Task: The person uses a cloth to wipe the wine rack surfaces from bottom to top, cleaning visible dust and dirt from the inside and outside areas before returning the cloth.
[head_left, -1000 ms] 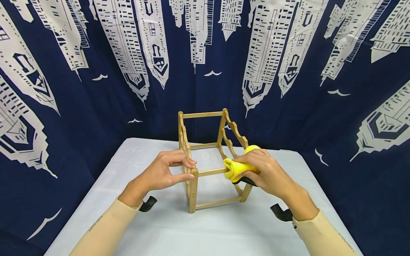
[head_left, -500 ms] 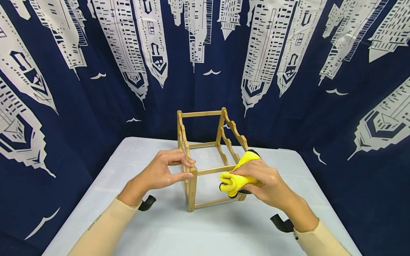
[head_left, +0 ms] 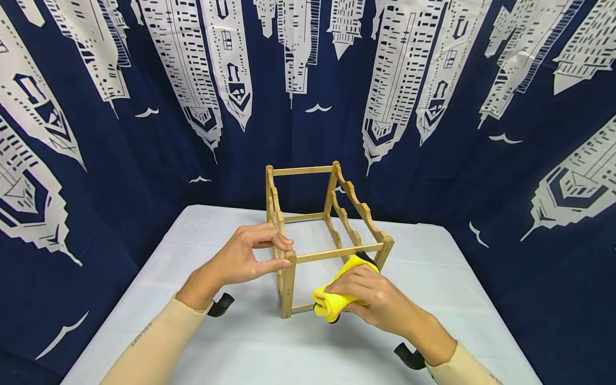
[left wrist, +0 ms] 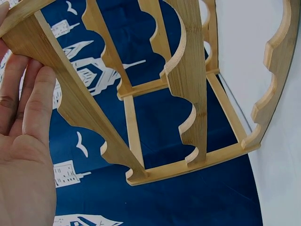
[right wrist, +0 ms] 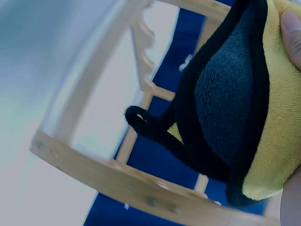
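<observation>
Likely wiping: the left grip [head_left: 245,259] pinches a corner of the notched golden-wood rack [head_left: 317,256], mid-frame; the right grip [head_left: 372,297] clutches a folded, black-edged yellow cloth [head_left: 331,300], lower centre. The next stroke probably calls for a steady rack.

Table [head_left: 231,347]: pale, whitish top, far corners rounded, widening toward the near side; faint creases in the surface. Directly on it: one light wooden rack [head_left: 332,254], upright, roughly midway between left and right, open frame with scalloped rails along its left and right sides. Near left foot visible on the tabletop; near right foot hidden.
</observation>
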A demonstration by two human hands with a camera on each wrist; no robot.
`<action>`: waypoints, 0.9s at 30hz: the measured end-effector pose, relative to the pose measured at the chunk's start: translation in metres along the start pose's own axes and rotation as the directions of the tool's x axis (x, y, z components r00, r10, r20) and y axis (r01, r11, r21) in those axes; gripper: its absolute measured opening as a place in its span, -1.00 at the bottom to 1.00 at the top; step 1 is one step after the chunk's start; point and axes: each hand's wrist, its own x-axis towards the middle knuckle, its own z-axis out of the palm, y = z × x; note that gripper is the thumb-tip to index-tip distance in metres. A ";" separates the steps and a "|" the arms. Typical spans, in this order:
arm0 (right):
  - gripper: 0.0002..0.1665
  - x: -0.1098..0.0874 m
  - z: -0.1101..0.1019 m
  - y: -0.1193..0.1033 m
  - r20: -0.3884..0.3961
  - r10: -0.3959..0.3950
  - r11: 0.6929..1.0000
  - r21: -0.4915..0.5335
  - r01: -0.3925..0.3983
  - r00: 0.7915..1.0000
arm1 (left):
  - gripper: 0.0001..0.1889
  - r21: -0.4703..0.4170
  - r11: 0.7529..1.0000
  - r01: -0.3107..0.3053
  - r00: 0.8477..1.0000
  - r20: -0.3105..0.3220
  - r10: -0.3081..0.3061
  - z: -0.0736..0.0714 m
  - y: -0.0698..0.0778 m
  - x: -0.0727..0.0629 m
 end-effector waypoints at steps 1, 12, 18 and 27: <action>-0.26 0.000 0.005 0.001 0.009 0.003 1.000 0.005 -0.003 1.000 | -0.76 0.000 1.000 0.000 1.000 0.000 0.000 0.000 0.000 0.000; -0.43 0.004 0.044 0.020 0.145 0.098 0.993 0.058 -0.107 0.985 | -0.78 0.002 1.000 -0.015 1.000 -0.001 0.015 0.000 -0.002 0.000; -0.49 0.017 0.070 0.032 0.283 0.167 0.980 0.060 -0.191 0.944 | -0.78 0.010 0.999 -0.037 0.999 -0.001 0.037 -0.002 -0.001 0.000; -0.57 0.024 0.102 0.037 0.444 0.214 0.965 0.043 -0.259 0.870 | -0.79 0.013 0.999 -0.041 0.999 0.004 0.041 0.001 0.000 0.001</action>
